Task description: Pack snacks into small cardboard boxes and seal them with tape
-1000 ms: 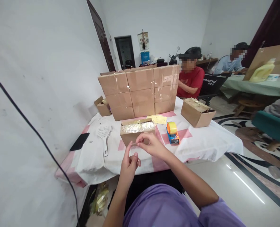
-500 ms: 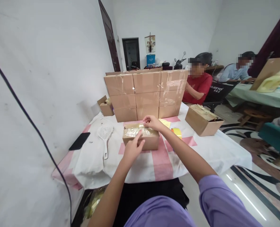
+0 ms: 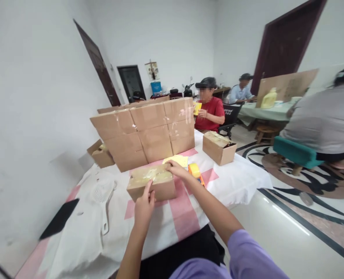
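Note:
A small cardboard box [image 3: 157, 190] stands on the table in front of me, with shiny yellowish tape [image 3: 153, 173] across its top. My left hand [image 3: 145, 199] is at its near side, index finger stretched onto the tape and the other fingers loosely bent. Bent over the box's right top edge, my right hand [image 3: 175, 169] grips it there; its fingertips are partly hidden. To the right of the box lies a tape dispenser [image 3: 194, 171] with a yellow roll. Yellow paper sheets [image 3: 180, 160] lie just behind the right hand.
Stacked taped boxes [image 3: 151, 135] form a wall behind. Another box [image 3: 219, 149] stands at right, an open box [image 3: 100, 154] at left. A white slotted ladle [image 3: 104, 205] and a black flat object [image 3: 60, 219] lie left. A person in red [image 3: 211, 112] holds a yellow packet beyond the table.
My view has turned right and tilted. The box top's tape now lies flatter. My right hand has moved from above the tape to the box's right edge; the left index finger stays on the tape.

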Motion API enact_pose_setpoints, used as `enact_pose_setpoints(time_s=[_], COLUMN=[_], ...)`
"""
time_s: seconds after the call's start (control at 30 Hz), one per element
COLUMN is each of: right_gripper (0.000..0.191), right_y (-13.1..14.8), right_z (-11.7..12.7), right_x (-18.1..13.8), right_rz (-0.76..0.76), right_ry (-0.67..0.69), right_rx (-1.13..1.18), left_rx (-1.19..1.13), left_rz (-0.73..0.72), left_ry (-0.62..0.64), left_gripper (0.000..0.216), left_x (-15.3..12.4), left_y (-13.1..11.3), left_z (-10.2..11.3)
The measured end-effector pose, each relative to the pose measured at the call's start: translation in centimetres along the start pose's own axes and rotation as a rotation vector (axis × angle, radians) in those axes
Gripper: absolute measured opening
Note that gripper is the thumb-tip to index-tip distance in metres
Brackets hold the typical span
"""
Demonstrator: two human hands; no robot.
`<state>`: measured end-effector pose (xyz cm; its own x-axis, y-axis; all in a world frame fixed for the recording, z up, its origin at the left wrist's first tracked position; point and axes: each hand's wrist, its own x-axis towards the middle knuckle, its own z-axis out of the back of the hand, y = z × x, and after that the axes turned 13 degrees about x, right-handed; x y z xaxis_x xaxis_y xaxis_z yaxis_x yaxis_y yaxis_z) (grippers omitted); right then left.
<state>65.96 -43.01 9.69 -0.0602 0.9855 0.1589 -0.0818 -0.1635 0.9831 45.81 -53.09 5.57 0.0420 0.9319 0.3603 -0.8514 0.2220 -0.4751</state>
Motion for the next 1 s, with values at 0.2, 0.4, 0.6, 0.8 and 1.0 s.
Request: enact_pose_setpoints(time_s=[0.2,0.4,0.6,0.8,1.0], right_gripper=[0.077,0.155,0.144,0.136,0.12], right_y=[-4.3,-6.0,-4.9,-2.9,0.1], right_z=[1.3,0.7,0.6,2.7,11.2], right_x=[-6.1,-8.5,-9.2,-11.8,-16.1], right_rz=[0.152,0.164,0.267,0.383,0.54], right_ry=[0.088,0.121,0.091,-0.047,-0.525], right_rx=[0.258,-0.125,-0.214,-0.085,-0.133], left_rx=[0.104,0.531,0.768,0.706,0.381], left_rz=[-0.045,-0.04,-0.166,-0.398,-0.686], left_ry=[-0.039,0.02,0.044,-0.266,-0.353], left_gripper=[0.05,0.05,0.05,0.04,0.037], left_x=[0.3,0.3,1.0,2.2,3.9], left_y=[0.4,0.9,1.0,-3.1,-12.7], left_z=[-0.9,-0.5,1.9,3.4,0.7])
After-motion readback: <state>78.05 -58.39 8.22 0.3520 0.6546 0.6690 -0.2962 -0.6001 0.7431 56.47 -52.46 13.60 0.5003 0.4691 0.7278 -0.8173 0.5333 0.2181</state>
